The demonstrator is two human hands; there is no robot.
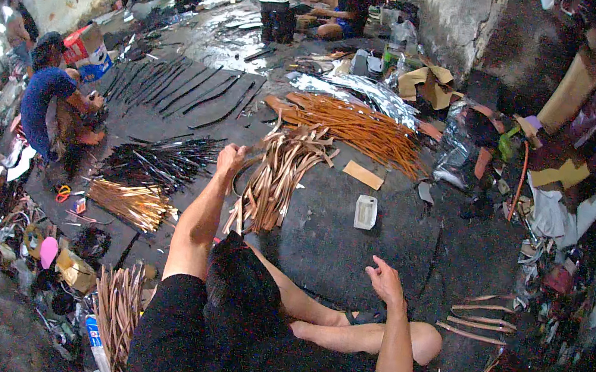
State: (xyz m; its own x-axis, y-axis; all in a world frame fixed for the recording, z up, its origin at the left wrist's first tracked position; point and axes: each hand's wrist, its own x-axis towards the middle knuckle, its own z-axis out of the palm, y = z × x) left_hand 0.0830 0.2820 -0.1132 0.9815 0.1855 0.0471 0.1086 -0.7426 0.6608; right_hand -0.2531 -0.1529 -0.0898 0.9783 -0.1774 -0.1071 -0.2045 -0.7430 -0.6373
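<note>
Well to the left of the left hand [231,158], a person in a blue top [46,108] is sitting low. Orange-handled scissors [63,193] are lying left of that hand and nearer the wearer, with a bundle of golden-brown strips [126,202] resting between. Black strips [158,160] are spreading just left of the left hand. Its fingers are curling together at the edge of a heap of tan strips [277,176]; whether they are pinching one, I cannot tell. The heap is lying just to that hand's right, with orange-brown strips [365,133] stretching farther right and beyond. A small white tray [365,213] is sitting beyond the right hand [386,282], slightly to its left. The right hand is hovering with loosely spread fingers, holding nothing. Four separate brown strips [482,319] are lying to its right.
</note>
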